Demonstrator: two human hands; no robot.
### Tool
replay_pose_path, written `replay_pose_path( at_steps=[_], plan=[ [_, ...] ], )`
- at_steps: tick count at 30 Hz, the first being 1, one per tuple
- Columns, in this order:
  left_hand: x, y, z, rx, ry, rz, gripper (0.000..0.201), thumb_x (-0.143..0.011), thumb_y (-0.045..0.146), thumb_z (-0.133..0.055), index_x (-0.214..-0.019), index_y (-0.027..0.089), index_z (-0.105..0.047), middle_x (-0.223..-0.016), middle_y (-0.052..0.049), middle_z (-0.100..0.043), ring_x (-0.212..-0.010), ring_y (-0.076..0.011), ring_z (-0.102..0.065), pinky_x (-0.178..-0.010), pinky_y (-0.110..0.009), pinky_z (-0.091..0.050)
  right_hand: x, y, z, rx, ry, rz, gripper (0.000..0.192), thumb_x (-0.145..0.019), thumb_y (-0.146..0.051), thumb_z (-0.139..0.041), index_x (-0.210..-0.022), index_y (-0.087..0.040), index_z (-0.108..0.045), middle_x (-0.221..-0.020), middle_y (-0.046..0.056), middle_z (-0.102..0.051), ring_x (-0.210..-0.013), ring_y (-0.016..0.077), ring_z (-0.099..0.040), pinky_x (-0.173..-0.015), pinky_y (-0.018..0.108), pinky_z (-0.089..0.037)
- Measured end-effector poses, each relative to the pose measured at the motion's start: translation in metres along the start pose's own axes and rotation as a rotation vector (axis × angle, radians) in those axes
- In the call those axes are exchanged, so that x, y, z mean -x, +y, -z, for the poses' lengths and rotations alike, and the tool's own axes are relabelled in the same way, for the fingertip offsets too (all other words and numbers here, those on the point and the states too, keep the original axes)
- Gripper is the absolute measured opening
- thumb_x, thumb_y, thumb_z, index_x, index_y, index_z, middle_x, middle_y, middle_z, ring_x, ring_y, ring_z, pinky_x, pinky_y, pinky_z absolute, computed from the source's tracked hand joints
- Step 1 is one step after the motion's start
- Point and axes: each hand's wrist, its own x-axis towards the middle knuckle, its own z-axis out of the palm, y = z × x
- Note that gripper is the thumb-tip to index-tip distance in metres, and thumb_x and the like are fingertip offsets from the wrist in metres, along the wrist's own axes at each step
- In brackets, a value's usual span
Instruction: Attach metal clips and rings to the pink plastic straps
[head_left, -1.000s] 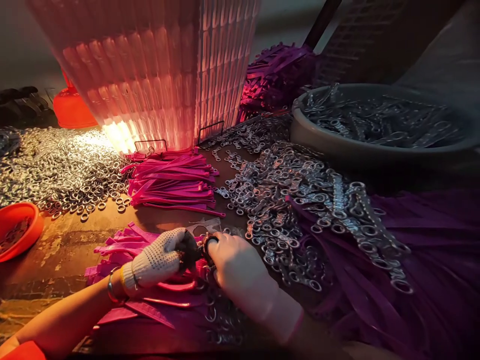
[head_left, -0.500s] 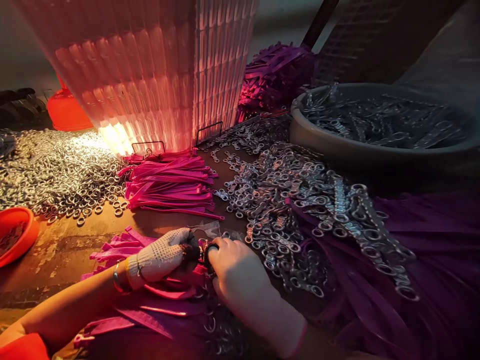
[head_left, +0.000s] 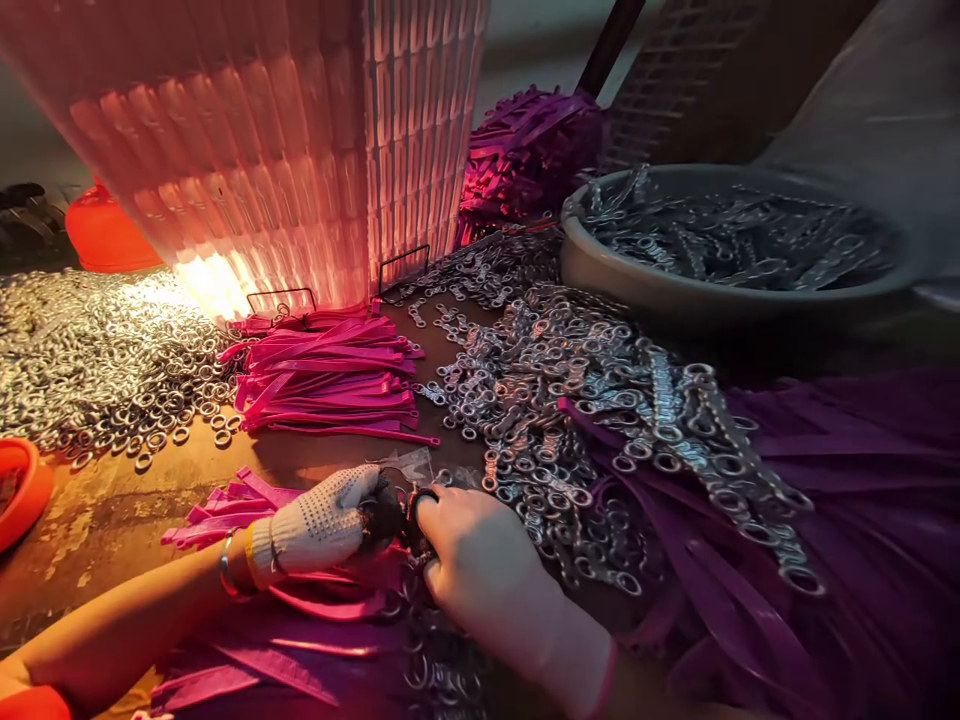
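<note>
My left hand (head_left: 326, 520), in a white dotted glove with blackened fingertips, is closed just above a spread of pink straps (head_left: 315, 640). Beside it, my right hand (head_left: 476, 545) wears a pale glove with dark fingertips, and its fingers are pinched together. The fingertips of both hands meet around something small and dark that I cannot make out. Under and behind the right hand lie linked metal ring pieces (head_left: 442, 675). A scrap of clear plastic (head_left: 412, 462) lies just beyond the fingertips.
Loose metal rings (head_left: 112, 370) are heaped at the left near an orange bowl (head_left: 22, 495). A pink strap bundle (head_left: 330, 385) lies before a lit translucent ribbed panel (head_left: 292, 170). Ring chains (head_left: 540, 370) and purple straps (head_left: 847, 480) spread right, below a wide basin (head_left: 675, 290).
The view has swung slightly right, so the surroundings sit further left. My hands stay together; the shiny metal seen between the fingertips before is now darker and mostly hidden.
</note>
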Motion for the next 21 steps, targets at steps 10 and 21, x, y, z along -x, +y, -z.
replay_pose_path(
  at_steps=[10,21],
  plan=[
    [-0.005,0.01,-0.008,0.207,0.05,0.158,0.003,-0.083,0.02,-0.048,-0.085,0.019,-0.05,-0.061,0.005,-0.046,-0.047,-0.0068,-0.034,-0.041,-0.018,-0.029,-0.003,0.003,-0.001,-0.083,0.068,-0.04,0.024,-0.064,-0.011,-0.048,-0.08,-0.018,-0.065,-0.084,0.009,-0.068,-0.077,0.023,-0.061,-0.064,0.034,-0.03],
    [-0.08,0.011,0.003,0.032,0.11,-0.069,0.011,-0.081,0.023,-0.055,-0.087,0.015,-0.061,-0.08,-0.003,-0.06,-0.068,-0.0118,-0.053,-0.064,-0.022,-0.044,-0.02,0.026,-0.014,-0.819,0.304,-0.321,0.018,-0.079,-0.015,-0.04,-0.074,-0.019,-0.057,-0.066,0.001,-0.061,-0.061,0.0151,-0.048,-0.056,0.025,-0.033]
  ],
)
